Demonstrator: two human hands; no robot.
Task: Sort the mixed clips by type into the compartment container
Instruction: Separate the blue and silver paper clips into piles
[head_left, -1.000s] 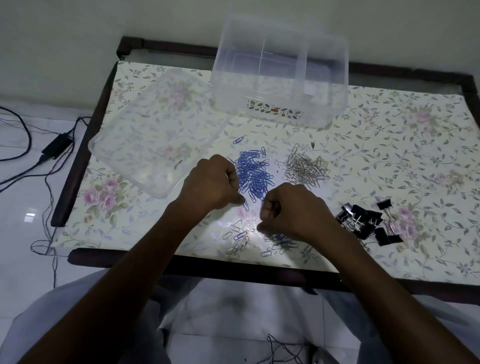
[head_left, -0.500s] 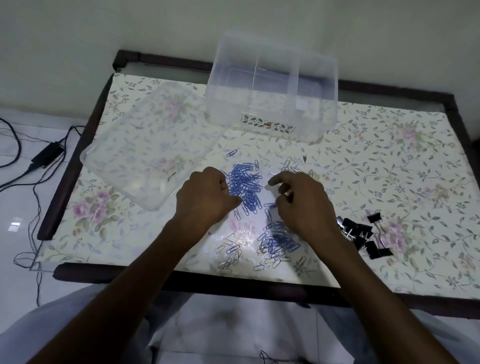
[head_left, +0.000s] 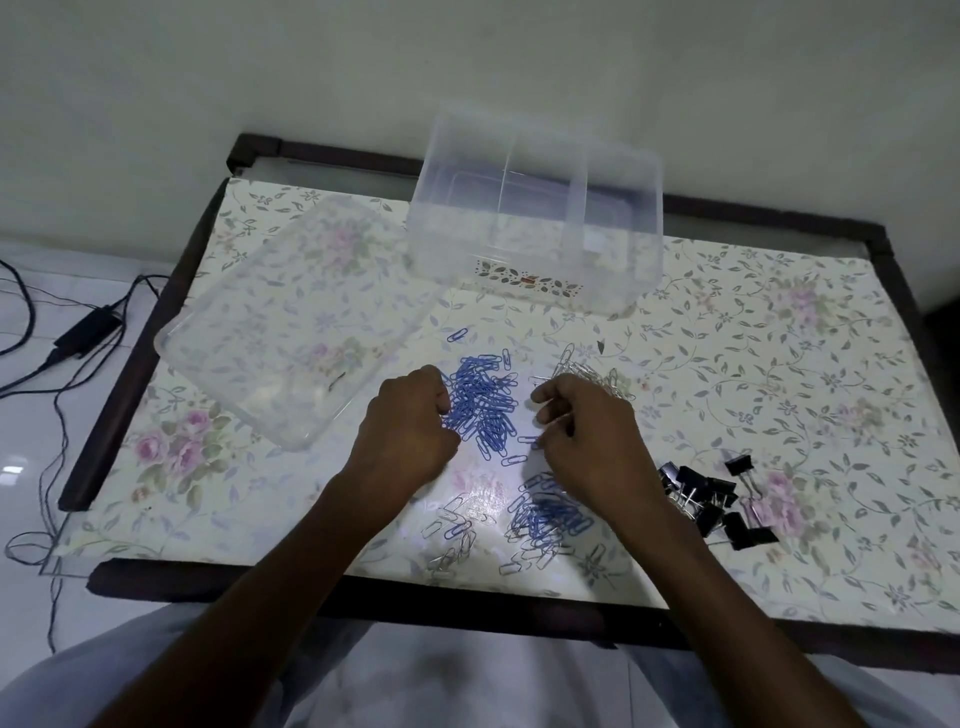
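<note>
A clear compartment container (head_left: 535, 244) stands at the back of the table, its compartments bare. In the middle lies a pile of blue paper clips (head_left: 485, 402), with a pile of silver paper clips (head_left: 589, 371) to its right. A mixed heap of blue and silver clips (head_left: 545, 514) lies near the front edge. Black binder clips (head_left: 711, 499) are grouped at the right. My left hand (head_left: 408, 431) is a curled fist touching the blue pile's left edge. My right hand (head_left: 587, 436) sits between the blue and silver piles, fingertips pinching what looks like a thin silver paper clip (head_left: 536, 379).
The clear lid (head_left: 291, 322) lies tilted at the left of the floral-covered table (head_left: 805, 364). A power adapter and cables (head_left: 88, 327) lie on the floor to the left. The wall is just behind the container.
My right hand has risen from the mixed heap at the front to the edge of the silver pile. My left hand has stayed by the blue pile.
</note>
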